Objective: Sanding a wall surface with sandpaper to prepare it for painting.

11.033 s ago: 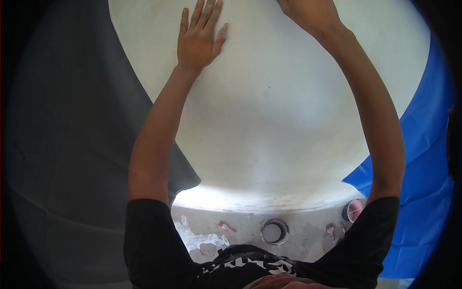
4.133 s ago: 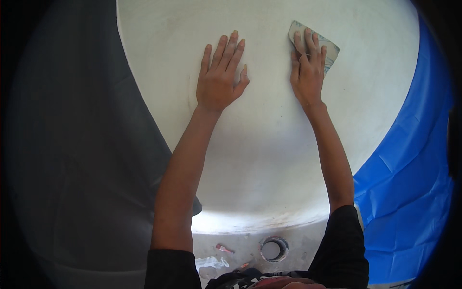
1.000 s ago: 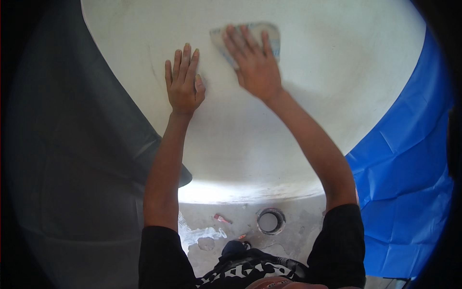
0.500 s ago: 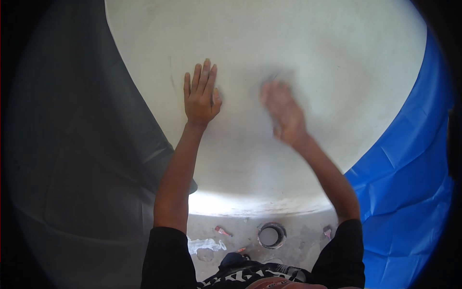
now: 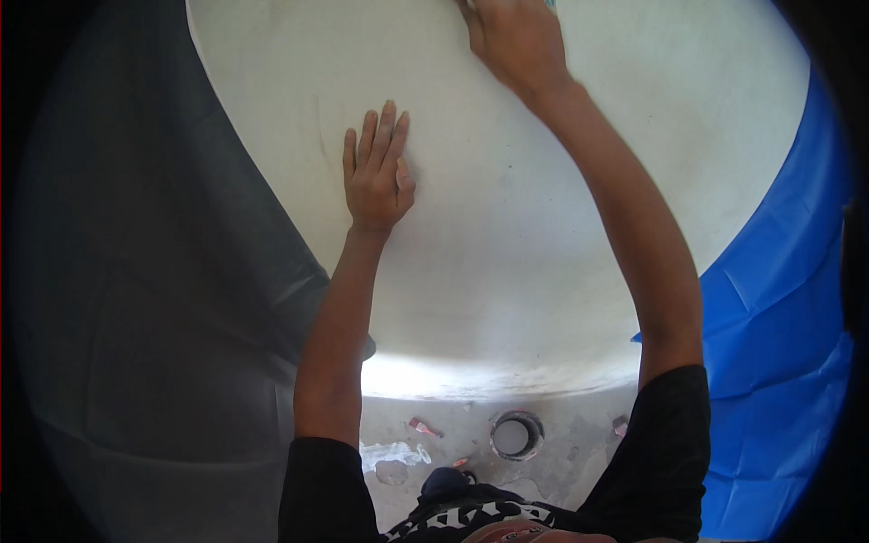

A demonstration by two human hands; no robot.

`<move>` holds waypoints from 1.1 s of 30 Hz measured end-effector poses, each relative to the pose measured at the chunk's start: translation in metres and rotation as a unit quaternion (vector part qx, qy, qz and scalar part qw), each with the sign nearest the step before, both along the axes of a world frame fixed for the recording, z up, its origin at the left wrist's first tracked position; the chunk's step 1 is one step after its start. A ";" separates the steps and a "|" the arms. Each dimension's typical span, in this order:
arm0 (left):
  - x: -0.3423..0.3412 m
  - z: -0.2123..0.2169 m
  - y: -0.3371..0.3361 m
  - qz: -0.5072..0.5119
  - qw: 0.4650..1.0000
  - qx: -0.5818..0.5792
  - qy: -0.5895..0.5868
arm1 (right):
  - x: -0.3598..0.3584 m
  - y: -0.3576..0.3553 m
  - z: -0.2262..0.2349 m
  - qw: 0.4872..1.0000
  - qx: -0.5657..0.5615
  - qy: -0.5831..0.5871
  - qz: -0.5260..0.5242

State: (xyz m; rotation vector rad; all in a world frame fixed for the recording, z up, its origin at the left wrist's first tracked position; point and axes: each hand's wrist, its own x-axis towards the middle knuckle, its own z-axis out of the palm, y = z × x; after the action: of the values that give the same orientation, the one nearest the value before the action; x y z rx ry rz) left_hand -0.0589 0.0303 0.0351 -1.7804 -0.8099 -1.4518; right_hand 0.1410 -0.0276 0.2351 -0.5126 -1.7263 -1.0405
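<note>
Left hand flat, fingers parted on white panel. Right hand frame-cut, grip unclear. Bare panel between; blue sheet rightward.

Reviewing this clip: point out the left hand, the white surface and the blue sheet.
Left hand [image 5: 374, 188]: head view, back of the hand.
White surface [image 5: 507, 235]: head view, bare middle.
Blue sheet [image 5: 769, 339]: head view, creased middle.

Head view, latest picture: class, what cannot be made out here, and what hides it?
Right hand, head view: fingertips cut off by the top edge.
Greenish sliver beside it, head view: cut by the same edge; too little shows to identify.
Left hand, head view: palm hidden by the hand's own back, above the white surface.
Brush-like thing, head view: partly covered by the right sleeve.
</note>
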 end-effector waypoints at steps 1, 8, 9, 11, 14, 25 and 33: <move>0.005 0.002 0.000 -0.008 1.000 0.000 -0.005 | 0.005 0.004 -0.020 1.000 -0.003 -0.002 -0.004; 0.001 0.000 0.000 -0.012 1.000 0.001 -0.008 | 0.028 -0.004 -0.199 0.957 -0.154 -0.098 -0.225; 0.003 0.002 0.000 -0.013 1.000 0.003 -0.009 | 0.031 -0.014 -0.220 0.953 -0.185 -0.102 -0.218; 0.007 0.002 -0.004 -0.011 1.000 0.004 -0.009 | 0.037 -0.028 -0.267 0.945 -0.226 -0.119 -0.203; 0.000 -0.004 -0.006 -0.001 1.000 0.002 -0.011 | 0.041 -0.060 -0.325 0.932 -0.274 -0.165 -0.172; -0.001 0.003 -0.007 0.007 1.000 0.000 0.001 | 0.066 -0.068 0.000 0.988 -0.008 0.105 -0.113; 0.006 -0.004 -0.012 0.015 1.000 -0.018 0.000 | 0.019 -0.010 0.101 0.991 -0.044 0.072 -0.104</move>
State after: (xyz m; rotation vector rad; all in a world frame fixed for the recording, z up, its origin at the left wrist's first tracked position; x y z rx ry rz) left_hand -0.0527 0.0178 0.0308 -1.7874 -0.8649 -1.4249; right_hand 0.1598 -0.0375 0.3356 -0.8198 -1.6202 -1.0484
